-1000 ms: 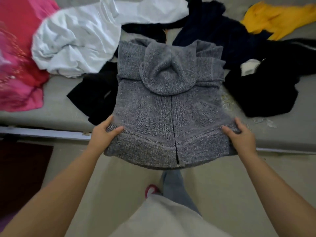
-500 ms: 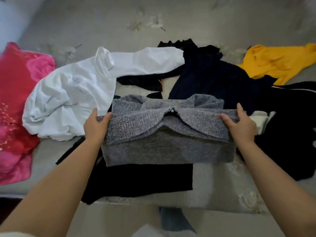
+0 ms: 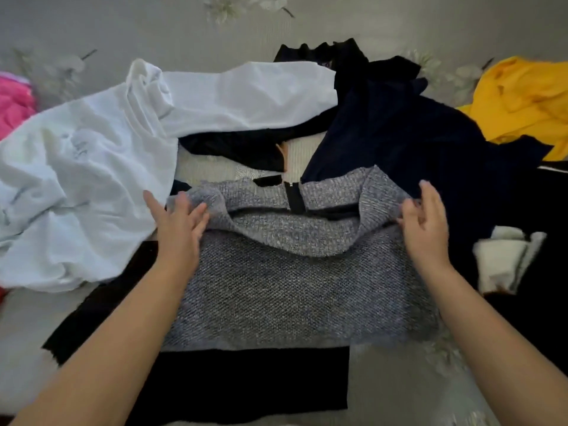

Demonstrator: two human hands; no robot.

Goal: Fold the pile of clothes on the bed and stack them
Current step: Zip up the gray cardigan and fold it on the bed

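Observation:
A grey knit sweater [image 3: 292, 287] lies folded in half on the bed, its hem edge with a black zip at the far side. It rests partly on a black garment [image 3: 246, 379]. My left hand [image 3: 178, 229] is at the fold's far-left corner, fingers spread and relaxed, touching the knit. My right hand [image 3: 427, 226] hovers at the far-right corner, fingers loosely extended, holding nothing.
A white shirt [image 3: 92, 186] lies crumpled to the left, a navy garment [image 3: 415, 142] behind right, a yellow one [image 3: 522, 99] far right, a pink one [image 3: 15, 103] far left. More black clothes [image 3: 538, 241] and a white piece [image 3: 504, 259] lie at right on the grey floral bedsheet [image 3: 184, 26].
Both hands carried the sweater's lower edge up and over onto its top half, folding it, then let go. The sweater now lies flat with the fingers open.

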